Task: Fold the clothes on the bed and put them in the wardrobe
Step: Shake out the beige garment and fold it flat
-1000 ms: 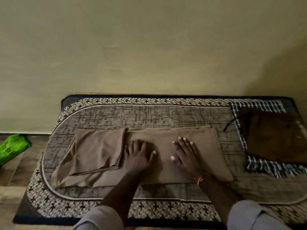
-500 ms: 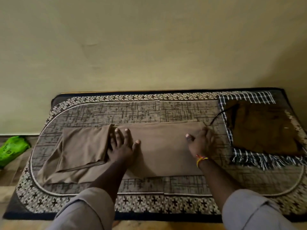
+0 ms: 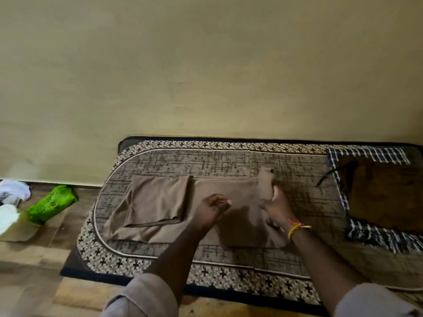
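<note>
A taupe garment (image 3: 158, 200) lies half folded across the patterned bed (image 3: 219, 161), its left end doubled over. My right hand (image 3: 275, 205) grips the garment's right end and has lifted it off the bed, so a flap stands up above my fingers. My left hand (image 3: 211, 207) hovers over the middle of the garment with its fingers curled; whether it pinches the fabric is unclear. A dark brown garment (image 3: 386, 195) rests on a black-and-white checked cloth (image 3: 368, 154) at the bed's right end.
The bed is low and sits against a plain yellowish wall (image 3: 206, 65). On the wooden floor to the left lie a green packet (image 3: 51, 203), white items (image 3: 11, 195) and a sheet of cardboard (image 3: 20, 232).
My right hand closed on the garment's right end and raised it off the bed. My left hand lifted from its flat press and curled. The view swung to the left, showing more floor.
</note>
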